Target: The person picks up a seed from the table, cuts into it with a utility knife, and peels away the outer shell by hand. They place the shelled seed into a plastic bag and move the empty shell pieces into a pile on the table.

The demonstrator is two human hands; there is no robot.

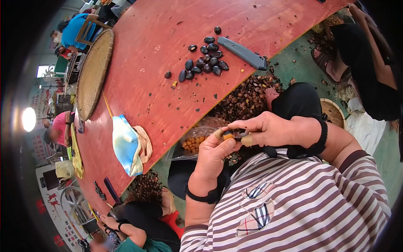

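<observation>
Both hands meet over my lap, just off the edge of the red table (pixel 163 54). My left hand (pixel 213 153) pinches a small dark nut (pixel 228 136) with an orange patch showing. Closed close beside it, my right hand (pixel 268 128) holds a small tool (pixel 240 133) against the nut; the tool is mostly hidden by the fingers. Wrappings cover some fingertips. Below the hands lies a clear plastic bag (pixel 193 144) of orange kernels. Several dark nuts (pixel 207 57) are piled on the table next to a grey box-cutter-like object (pixel 243 52).
A woven tray (pixel 95 75) and a blue-and-white cloth (pixel 126 145) are on the table. Shell pieces (pixel 247 98) heap below its edge. Co-workers sit at lower left (pixel 134 233) and right (pixel 365 63). A basket (pixel 332 112) stands on the floor.
</observation>
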